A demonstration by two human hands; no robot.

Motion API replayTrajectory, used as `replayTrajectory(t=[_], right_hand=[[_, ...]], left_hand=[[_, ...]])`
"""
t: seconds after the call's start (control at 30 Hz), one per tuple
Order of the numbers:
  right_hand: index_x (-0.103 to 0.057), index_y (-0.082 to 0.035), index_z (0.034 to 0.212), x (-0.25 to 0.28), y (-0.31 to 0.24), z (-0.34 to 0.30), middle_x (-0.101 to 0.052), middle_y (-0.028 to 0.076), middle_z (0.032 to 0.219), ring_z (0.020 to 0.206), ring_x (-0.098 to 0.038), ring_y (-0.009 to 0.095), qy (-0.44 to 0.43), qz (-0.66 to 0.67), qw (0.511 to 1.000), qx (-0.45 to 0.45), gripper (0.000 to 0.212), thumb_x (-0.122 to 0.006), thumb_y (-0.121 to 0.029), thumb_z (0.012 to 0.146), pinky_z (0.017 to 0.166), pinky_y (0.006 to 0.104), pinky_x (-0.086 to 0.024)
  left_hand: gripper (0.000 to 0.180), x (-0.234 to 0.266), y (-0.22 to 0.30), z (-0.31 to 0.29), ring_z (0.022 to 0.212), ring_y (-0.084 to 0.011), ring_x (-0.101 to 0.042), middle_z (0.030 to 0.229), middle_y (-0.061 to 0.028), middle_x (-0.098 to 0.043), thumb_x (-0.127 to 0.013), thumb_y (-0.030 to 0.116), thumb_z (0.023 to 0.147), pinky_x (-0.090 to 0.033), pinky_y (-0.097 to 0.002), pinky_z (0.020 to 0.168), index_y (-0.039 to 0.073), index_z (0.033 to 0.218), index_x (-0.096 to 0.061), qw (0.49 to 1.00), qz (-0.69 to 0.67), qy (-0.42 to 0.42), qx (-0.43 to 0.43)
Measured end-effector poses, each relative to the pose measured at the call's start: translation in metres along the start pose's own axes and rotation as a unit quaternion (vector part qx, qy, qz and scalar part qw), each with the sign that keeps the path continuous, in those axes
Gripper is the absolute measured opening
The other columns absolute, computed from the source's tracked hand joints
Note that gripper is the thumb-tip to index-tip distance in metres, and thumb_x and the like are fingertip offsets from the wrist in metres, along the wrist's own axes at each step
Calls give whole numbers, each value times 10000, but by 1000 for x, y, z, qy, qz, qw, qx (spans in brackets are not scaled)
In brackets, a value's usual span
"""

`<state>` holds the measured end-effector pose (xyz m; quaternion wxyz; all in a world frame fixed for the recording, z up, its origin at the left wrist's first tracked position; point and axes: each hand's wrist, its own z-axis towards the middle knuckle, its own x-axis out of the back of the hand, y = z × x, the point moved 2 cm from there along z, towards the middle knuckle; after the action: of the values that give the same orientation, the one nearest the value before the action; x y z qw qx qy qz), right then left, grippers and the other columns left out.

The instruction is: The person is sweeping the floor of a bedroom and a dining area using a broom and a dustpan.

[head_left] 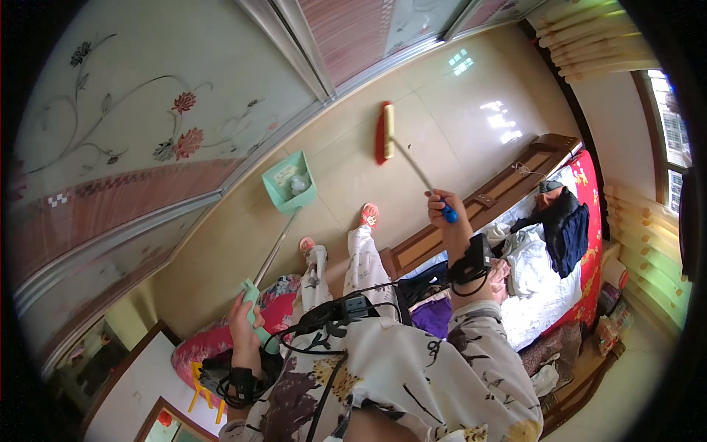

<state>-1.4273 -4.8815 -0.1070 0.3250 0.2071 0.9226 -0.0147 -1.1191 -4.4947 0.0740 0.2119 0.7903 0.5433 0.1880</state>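
Landmark for all positions: the tiled floor (442, 110).

My left hand (241, 318) sits at the lower left, above the floor. Its grip is closed around the green handle end of the dustpan pole (274, 250). The pole runs up and to the right from that hand to the green dustpan (278, 193), which rests on the floor near the base of the sliding wardrobe doors (147, 110). Pale scraps lie inside the dustpan. A pink flowered cushion (213, 340) lies just beside my left hand, low over the floor.

My two feet in pink slippers (369, 214) stand on the floor between dustpan and bed.

The broom (385, 131) lies with its red-and-yellow head on the floor, further out than the dustpan and well apart from it. Its metal shaft slants down to the right into my right hand (440, 204), whose grip is clamped on the blue handle end.

To the right, a wooden bed frame (515, 177) stands on the floor, carrying white bedding and a dark garment (567, 228).
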Motion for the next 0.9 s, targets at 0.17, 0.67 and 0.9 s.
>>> replayTrajectory(t=[0.17,0.67,0.9], right_hand=[[-444,-57,897,-10,15,-26,-400,-35,530,369,-337,68,120,-152,980,45,124,-437,-180,885,339,217,-242],[-449,-37,876,46,207,38,-377,-40,507,355,-341,53,61,-53,938,-338,112,-431,-147,884,280,202,-244],[-429,-106,669,55,115,35,-436,-26,546,402,-402,47,70,-124,967,-213,160,-454,-109,827,334,191,-291]], left_hand=[[428,-14,9,-8,430,-92,-359,652,-54,-477,-469,76,799,-312,-219,399,-13,1216,-429,1000,1,15,-13],[430,-37,38,-57,486,-81,-401,688,-57,-489,-446,19,804,-299,-199,383,-17,1232,-423,992,98,33,-66],[428,-61,40,-55,488,-78,-407,689,-59,-492,-445,12,812,-300,-192,373,-14,1239,-418,994,85,-25,-63]])
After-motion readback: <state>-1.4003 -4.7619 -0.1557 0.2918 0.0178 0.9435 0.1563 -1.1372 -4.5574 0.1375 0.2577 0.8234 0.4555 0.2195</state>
